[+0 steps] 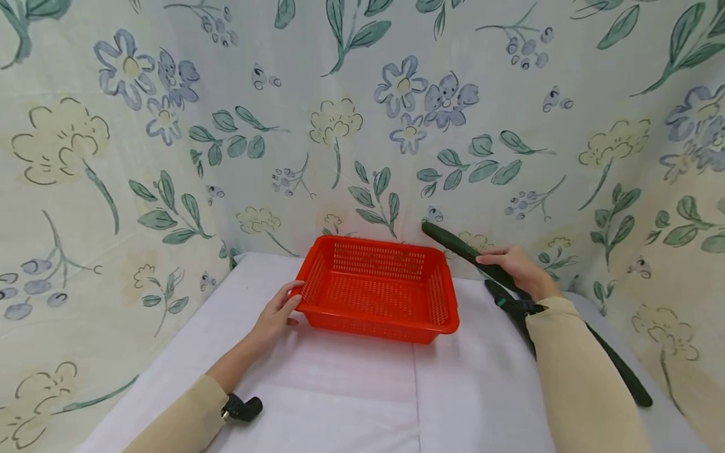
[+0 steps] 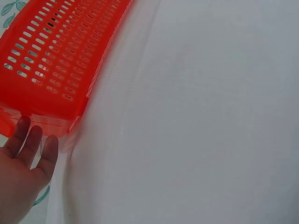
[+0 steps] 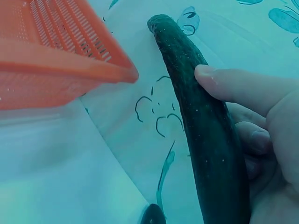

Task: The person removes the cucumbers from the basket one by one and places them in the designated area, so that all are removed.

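A red perforated plastic basket [image 1: 376, 324] stands on the white-covered table. My left hand [image 1: 275, 311] grips its near-left corner by the rim; in the left wrist view the fingers [image 2: 46, 156] reach against the basket's end. My right hand [image 1: 518, 270] holds a long dark green cucumber [image 1: 450, 242], raised and slanting, its far tip near the basket's back-right corner. In the right wrist view the thumb lies on top of the cucumber [image 3: 205, 135], with fingers curled beneath. Its lower end is hidden. The basket holds nothing visible.
More cucumbers lie on the table at the right: one [image 1: 527, 336] partly hidden under the right wrist, another [image 1: 625, 374] beyond the forearm. Flower-printed cloth [image 1: 362, 157] hangs behind and at both sides. Black wrist cameras [image 1: 243, 409] are strapped to the arms.
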Demonstrator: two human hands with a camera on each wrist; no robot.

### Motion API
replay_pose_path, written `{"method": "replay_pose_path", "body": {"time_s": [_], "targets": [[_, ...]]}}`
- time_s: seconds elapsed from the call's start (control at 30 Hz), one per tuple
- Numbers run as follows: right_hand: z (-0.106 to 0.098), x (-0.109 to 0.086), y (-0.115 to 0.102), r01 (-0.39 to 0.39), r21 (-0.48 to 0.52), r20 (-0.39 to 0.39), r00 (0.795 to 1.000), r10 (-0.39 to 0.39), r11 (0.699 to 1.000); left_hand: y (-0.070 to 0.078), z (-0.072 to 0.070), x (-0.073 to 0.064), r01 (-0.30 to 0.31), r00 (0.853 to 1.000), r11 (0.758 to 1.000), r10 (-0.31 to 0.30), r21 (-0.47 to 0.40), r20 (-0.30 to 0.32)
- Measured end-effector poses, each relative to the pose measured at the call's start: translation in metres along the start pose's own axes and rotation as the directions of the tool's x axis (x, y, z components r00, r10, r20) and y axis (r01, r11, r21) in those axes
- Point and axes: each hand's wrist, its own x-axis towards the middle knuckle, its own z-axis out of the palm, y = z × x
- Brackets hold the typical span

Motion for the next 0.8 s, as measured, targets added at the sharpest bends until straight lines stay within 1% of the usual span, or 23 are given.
{"method": "replay_pose_path", "body": {"time_s": [0.1, 0.2, 0.33, 0.43, 0.57, 0.67, 0.8], "targets": [[-0.004, -0.006, 0.007, -0.011, -0.007, -0.023, 1.0, 0.011, 1.0, 0.012, 0.001, -0.006, 0.0, 1.0, 1.0, -0.001, 0.011, 0.007], [-0.006, -0.011, 0.015, -0.025, -0.016, -0.044, 0.999, 0.024, 1.0, 0.016, 0.001, -0.01, -0.012, 1.0, 1.0, 0.012, 0.012, 0.01], [-0.007, -0.017, 0.025, -0.037, -0.008, -0.074, 0.997, 0.036, 0.999, 0.014, 0.001, -0.009, -0.017, 1.0, 1.0, 0.017, 0.003, 0.013], [-0.008, -0.022, 0.032, -0.046, 0.003, -0.093, 0.995, 0.047, 0.999, 0.014, 0.001, -0.009, -0.009, 1.0, 1.0, 0.009, 0.002, 0.013], [-0.009, -0.027, 0.037, -0.061, -0.014, -0.116, 0.992, 0.059, 0.998, 0.017, 0.002, -0.012, -0.011, 1.0, 1.0, 0.011, 0.005, 0.011], [-0.008, -0.03, 0.039, -0.083, -0.037, -0.124, 0.989, 0.078, 0.996, 0.017, 0.002, -0.011, -0.005, 1.0, 1.0, 0.005, 0.004, 0.009], [-0.009, -0.034, 0.043, -0.132, -0.041, -0.124, 0.984, 0.126, 0.99, 0.004, 0.002, -0.002, 0.0, 1.0, 1.0, 0.0, 0.003, -0.007]]}}
